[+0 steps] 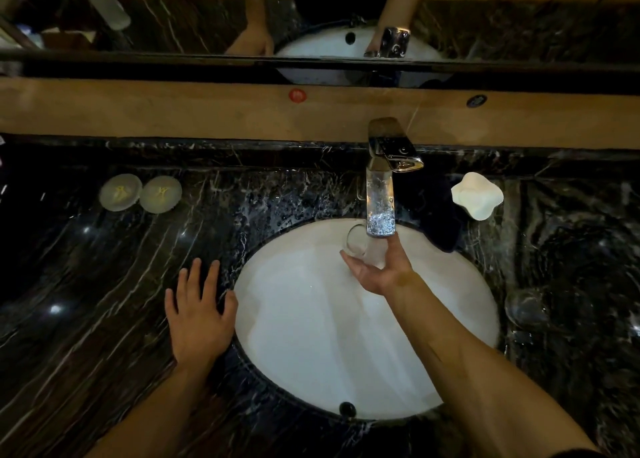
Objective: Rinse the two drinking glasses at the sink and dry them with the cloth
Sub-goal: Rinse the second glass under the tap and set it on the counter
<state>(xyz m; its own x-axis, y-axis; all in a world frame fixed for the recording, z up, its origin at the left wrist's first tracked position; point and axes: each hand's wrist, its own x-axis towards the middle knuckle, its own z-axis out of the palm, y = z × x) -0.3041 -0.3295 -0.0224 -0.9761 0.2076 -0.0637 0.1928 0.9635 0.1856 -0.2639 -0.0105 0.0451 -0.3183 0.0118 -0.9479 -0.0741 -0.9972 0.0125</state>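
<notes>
My right hand holds a clear drinking glass tipped on its side, mouth to the left, just under the chrome faucet spout over the white sink. My fingers curl round the glass from below. My left hand lies flat with spread fingers on the black marble counter at the sink's left rim. A second clear glass stands on the counter right of the sink. A dark cloth lies on the counter behind the sink, right of the faucet.
Two round pale coasters lie at the back left of the counter. A white soap dish sits at the back right. A tan ledge and a mirror run along the back wall.
</notes>
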